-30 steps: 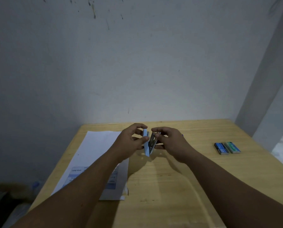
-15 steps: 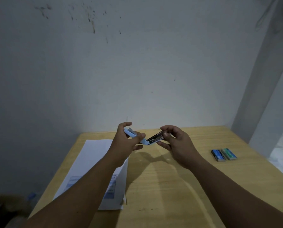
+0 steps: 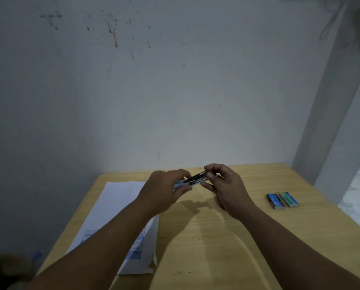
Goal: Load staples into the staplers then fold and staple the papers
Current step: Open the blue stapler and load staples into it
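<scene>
Your left hand (image 3: 164,190) and right hand (image 3: 225,185) met just below the middle of the frame, raised above the wooden table (image 3: 227,237), and together they held a small light-blue stapler (image 3: 192,181). Your left hand was closed around the blue end of the stapler, thumb and fingers pinching it, though that hand was a little blurred. Your right hand pinched the other end, where the dark metal part showed, with the thumb below and the fingertips (image 3: 209,175) curled over the top. The stapler lay roughly level, tilted slightly up toward the right of the frame. Whether its magazine stood open I could not tell.

On the table at the lower left of the frame lay the papers (image 3: 120,206), white sheets stacked with a blue printed block near their lower edge and one bottom corner turned up; your left forearm crossed over them. At the right of the frame, well apart from your hands, two small staple boxes sat side by side and touching: a blue staple box (image 3: 275,201) and a green staple box (image 3: 289,199). A stained pale wall (image 3: 174,80) filled the upper half of the frame.
</scene>
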